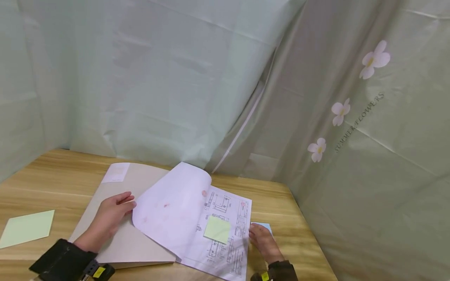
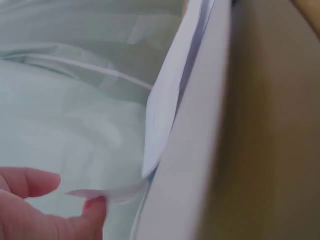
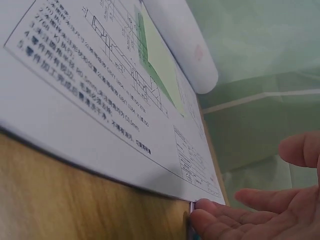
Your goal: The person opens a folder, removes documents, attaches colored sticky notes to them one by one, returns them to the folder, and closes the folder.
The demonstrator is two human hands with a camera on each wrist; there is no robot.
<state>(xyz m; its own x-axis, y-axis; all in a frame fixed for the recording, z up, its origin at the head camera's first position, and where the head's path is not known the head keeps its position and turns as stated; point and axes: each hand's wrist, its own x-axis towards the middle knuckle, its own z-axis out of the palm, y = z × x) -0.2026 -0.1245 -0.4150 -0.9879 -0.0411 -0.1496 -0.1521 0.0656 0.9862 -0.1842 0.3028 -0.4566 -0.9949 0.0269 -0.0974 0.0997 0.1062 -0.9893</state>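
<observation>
In the head view, my left hand (image 1: 109, 218) is beside the free edge of a curled white page (image 1: 168, 207) above an open grey-beige folder (image 1: 144, 246). The left wrist view shows the page edge against one fingertip, with another finger apart from it. Beneath the page lies a sheet with technical drawings (image 1: 239, 242), bearing a pale green sticky note (image 1: 217, 229). My right hand (image 1: 264, 242) rests at that sheet's right edge, partly over a light blue paper (image 1: 265, 225). The right wrist view shows its fingertips by the sheet's corner and its thumb spread apart.
A pale green paper (image 1: 28, 228) lies on the wooden table (image 1: 291, 226) at the left. A white label (image 1: 116, 172) sits at the folder's upper left corner. Pale green curtains (image 1: 147, 78) hang behind the table and along its right side.
</observation>
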